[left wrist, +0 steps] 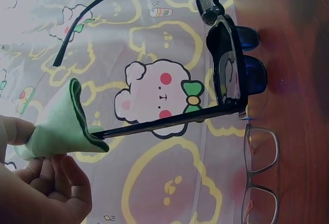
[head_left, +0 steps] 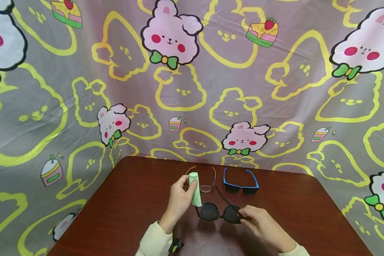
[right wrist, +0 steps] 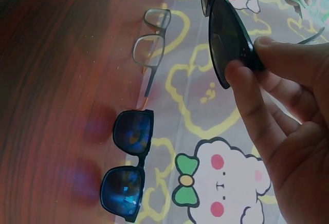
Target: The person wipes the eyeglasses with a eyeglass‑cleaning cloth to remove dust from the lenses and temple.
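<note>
Black sunglasses (head_left: 209, 212) are held above the table, their temples spread. My left hand (head_left: 180, 197) pinches a light green cloth (head_left: 195, 190), which is wrapped around the end of one temple. In the left wrist view the cloth (left wrist: 59, 124) forms a cone over that temple tip, thumb on one side and curled fingers on the other. On the other side, my right hand (head_left: 259, 222) pinches the frame by its hinge corner. The right wrist view shows thumb and fingertips at the edge of the dark lens (right wrist: 226, 41).
Thin-framed clear glasses (head_left: 206, 188) and blue-armed sunglasses (head_left: 241, 188) lie toward the back of the brown table (head_left: 121, 199). A small black object (head_left: 176, 246) is beside the left sleeve. A patterned cloth curtain (head_left: 192, 85) hangs behind the table and along its sides.
</note>
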{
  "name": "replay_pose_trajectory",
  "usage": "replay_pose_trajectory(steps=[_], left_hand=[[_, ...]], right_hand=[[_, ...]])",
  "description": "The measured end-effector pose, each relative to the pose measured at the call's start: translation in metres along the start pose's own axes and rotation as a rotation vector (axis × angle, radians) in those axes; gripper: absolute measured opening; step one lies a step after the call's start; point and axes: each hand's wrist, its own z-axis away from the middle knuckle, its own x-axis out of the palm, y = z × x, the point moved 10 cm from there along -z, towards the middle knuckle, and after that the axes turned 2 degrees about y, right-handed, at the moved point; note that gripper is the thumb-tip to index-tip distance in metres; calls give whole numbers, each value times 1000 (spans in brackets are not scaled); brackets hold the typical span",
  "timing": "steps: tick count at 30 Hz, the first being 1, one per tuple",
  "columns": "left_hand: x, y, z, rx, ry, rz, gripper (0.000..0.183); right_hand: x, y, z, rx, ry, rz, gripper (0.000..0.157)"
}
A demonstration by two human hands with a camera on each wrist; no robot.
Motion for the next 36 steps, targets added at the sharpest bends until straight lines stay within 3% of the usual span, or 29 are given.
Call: replay_pose_trajectory(steps=[5, 12, 20, 30, 36], left_hand=[[-5, 2, -2, -36, 26, 12, 9], [-16, 33, 0, -63, 34, 29, 8], [-17, 31, -1, -85, 40, 57, 10], [-14, 31, -5, -80, 41, 91, 12], [-21, 31, -8, -76, 88, 116, 12]], right_hand=[[-2, 3, 1, 56, 12, -46, 24], [-6, 7, 0, 124, 48, -98, 16], [-5, 8, 0, 131, 55, -111, 13], [-3, 4, -1, 88, 24, -108, 25], [-2, 6, 1, 101, 14, -84, 31]])
